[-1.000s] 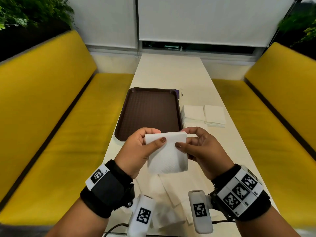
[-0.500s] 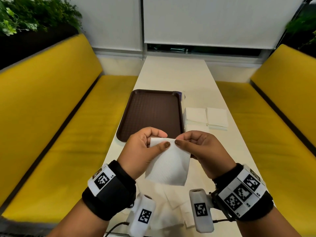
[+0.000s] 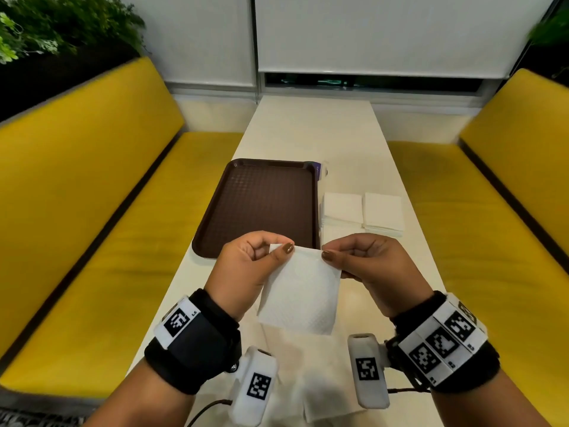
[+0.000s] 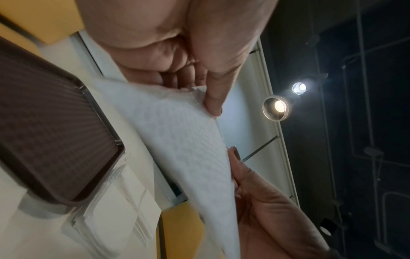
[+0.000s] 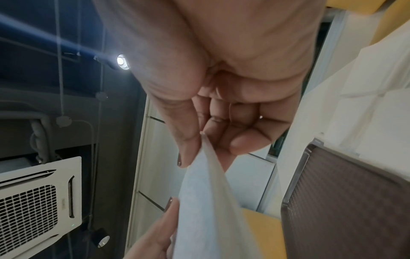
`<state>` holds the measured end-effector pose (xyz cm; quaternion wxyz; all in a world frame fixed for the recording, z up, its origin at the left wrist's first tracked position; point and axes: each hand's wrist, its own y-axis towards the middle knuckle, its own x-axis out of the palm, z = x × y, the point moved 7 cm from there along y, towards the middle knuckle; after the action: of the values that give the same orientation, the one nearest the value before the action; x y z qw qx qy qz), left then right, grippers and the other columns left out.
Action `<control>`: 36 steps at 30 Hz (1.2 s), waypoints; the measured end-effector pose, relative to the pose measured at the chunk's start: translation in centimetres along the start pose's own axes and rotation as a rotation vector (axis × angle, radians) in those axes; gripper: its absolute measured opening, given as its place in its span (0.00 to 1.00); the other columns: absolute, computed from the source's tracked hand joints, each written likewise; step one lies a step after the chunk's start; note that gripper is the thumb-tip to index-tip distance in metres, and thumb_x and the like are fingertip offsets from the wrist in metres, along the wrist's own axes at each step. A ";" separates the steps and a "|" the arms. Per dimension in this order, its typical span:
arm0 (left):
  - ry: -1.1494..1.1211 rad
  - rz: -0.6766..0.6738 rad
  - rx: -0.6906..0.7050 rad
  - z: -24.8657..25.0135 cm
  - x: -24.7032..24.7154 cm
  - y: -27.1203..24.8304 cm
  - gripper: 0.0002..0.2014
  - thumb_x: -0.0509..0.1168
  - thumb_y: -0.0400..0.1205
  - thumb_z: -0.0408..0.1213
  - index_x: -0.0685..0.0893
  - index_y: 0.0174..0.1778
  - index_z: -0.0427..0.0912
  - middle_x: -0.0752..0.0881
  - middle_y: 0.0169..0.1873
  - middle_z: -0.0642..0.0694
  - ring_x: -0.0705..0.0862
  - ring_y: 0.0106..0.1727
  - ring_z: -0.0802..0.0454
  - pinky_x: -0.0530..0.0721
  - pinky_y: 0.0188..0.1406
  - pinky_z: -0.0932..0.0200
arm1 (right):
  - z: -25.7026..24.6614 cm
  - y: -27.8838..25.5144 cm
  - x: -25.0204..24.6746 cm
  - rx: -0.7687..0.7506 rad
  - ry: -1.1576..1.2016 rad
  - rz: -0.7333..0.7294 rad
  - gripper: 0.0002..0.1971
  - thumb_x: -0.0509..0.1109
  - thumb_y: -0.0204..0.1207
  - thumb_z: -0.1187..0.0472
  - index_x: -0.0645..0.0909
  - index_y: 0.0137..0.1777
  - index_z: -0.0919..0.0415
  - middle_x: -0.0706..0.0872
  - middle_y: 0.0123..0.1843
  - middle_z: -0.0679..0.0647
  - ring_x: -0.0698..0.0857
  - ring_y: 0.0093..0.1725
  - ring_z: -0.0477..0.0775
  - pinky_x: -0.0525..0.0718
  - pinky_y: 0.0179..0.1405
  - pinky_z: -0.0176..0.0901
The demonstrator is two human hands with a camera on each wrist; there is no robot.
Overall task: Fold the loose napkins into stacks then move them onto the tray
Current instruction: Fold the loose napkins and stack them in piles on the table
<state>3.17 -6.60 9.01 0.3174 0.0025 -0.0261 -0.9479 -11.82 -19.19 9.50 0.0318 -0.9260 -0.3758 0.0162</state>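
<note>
I hold one white napkin (image 3: 300,291) up in the air above the near end of the tabletop (image 3: 314,134), pinched at its two top corners. My left hand (image 3: 246,269) grips the left corner between thumb and curled fingers (image 4: 213,103); my right hand (image 3: 369,269) pinches the right corner the same way, its other fingers (image 5: 248,140) folded in toward the palm. The sheet hangs down from both grips. Under it, loose napkins (image 3: 320,374) lie spread flat on the tabletop near my wrists. Further off, the brown tray (image 3: 261,208) sits on the left side of the tabletop, and just to its right two folded stacks (image 3: 363,214) stand side by side.
</note>
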 end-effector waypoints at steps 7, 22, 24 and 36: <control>-0.032 0.014 -0.100 -2.1 3.1 1.8 0.07 0.71 0.78 0.33 0.89 0.50 0.35 0.92 0.39 0.47 0.89 0.39 0.56 0.85 0.34 0.64 | 1.9 1.7 -4.0 0.063 -0.025 -0.021 0.03 0.77 0.72 0.69 0.90 0.44 0.67 0.92 0.42 0.62 0.88 0.39 0.52 0.85 0.41 0.43; -0.115 0.071 -0.352 -8.4 8.9 7.0 0.08 0.66 0.83 0.33 0.88 0.51 0.33 0.91 0.39 0.41 0.88 0.37 0.51 0.87 0.35 0.59 | 9.8 5.5 -9.7 0.386 0.139 -0.142 0.06 0.78 0.69 0.63 0.84 0.37 0.63 0.86 0.35 0.58 0.82 0.32 0.51 0.79 0.34 0.40; -0.119 0.065 -0.395 -9.2 9.4 7.7 0.07 0.66 0.83 0.33 0.88 0.51 0.34 0.91 0.39 0.42 0.88 0.38 0.50 0.88 0.36 0.59 | 10.6 5.8 -10.3 0.390 0.107 -0.135 0.07 0.76 0.74 0.69 0.83 0.36 0.63 0.87 0.33 0.57 0.82 0.30 0.51 0.76 0.33 0.41; 0.218 0.120 -0.420 -13.4 9.5 11.5 0.17 0.73 0.76 0.23 0.76 0.50 0.47 0.85 0.43 0.41 0.83 0.42 0.48 0.83 0.38 0.54 | 13.1 11.6 -12.5 0.365 -0.005 0.068 0.08 0.77 0.75 0.66 0.82 0.36 0.62 0.87 0.29 0.56 0.83 0.28 0.53 0.82 0.31 0.43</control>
<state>2.83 -22.14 -3.72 0.3678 0.0371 0.2058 -0.9061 -13.44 -35.63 -4.35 0.1979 -0.9169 -0.3353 0.0874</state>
